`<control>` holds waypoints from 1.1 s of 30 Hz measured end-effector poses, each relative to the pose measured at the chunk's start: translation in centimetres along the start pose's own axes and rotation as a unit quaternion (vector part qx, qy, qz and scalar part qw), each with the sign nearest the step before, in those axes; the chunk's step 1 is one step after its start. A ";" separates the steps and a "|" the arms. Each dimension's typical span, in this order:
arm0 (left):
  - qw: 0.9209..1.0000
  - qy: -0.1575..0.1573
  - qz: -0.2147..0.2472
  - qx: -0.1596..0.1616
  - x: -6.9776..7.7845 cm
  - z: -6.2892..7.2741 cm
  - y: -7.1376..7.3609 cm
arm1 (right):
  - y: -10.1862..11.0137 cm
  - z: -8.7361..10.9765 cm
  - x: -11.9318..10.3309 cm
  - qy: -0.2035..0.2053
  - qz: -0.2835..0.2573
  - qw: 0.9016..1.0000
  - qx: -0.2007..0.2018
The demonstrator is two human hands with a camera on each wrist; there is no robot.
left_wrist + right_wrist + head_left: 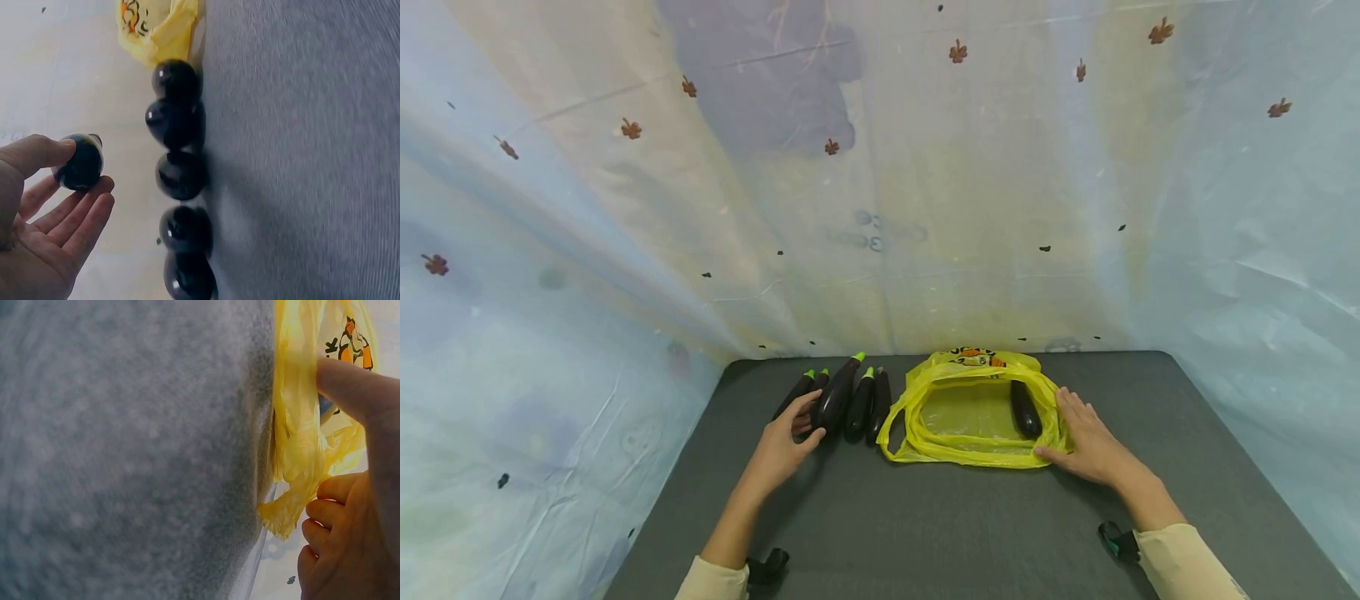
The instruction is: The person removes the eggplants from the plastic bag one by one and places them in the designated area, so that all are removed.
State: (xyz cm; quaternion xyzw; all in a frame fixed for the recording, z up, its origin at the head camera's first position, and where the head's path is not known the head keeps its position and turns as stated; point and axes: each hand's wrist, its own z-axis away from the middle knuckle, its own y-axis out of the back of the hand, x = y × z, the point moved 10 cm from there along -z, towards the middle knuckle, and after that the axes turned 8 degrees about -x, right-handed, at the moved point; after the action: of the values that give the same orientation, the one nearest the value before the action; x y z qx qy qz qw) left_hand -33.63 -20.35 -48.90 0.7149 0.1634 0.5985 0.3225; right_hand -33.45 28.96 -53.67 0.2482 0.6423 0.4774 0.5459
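Observation:
My left hand (782, 454) grips a dark, glossy eggplant (841, 392) with a green stem end, thumb on one side and fingers on the other. The left wrist view shows this eggplant raised above a row of others (181, 175). Several eggplants (859, 408) lie side by side on the table around it. A yellow plastic bag (925, 454) lies with its mouth spread open, one eggplant (1025, 410) inside at its right. My right hand (1093, 446) rests against the bag's right side, fingers extended and thumb at the front rim.
The dark grey table (925, 533) ends at a hanging, leaf-patterned plastic sheet (880, 208) behind and beside it. A loop handle of the bag (891, 433) lies toward the eggplants. Each wrist wears a small black camera mount (767, 567).

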 end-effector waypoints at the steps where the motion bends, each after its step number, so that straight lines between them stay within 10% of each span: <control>1: 1.000 0.001 -0.002 0.003 -0.2 0.0 0.3 | 0.0 0.0 0.0 0.000 -0.001 1.000 0.000; 33: 0.998 0.040 -0.026 0.046 -6.5 0.6 6.1 | 0.1 0.1 0.0 -0.001 -0.001 1.000 -0.001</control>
State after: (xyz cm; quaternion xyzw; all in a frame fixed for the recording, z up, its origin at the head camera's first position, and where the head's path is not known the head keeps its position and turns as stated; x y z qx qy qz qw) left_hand -35.51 -29.09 -49.82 0.7001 0.2224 0.6097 0.2978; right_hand -33.43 29.03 -53.58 0.2479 0.6416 0.4774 0.5468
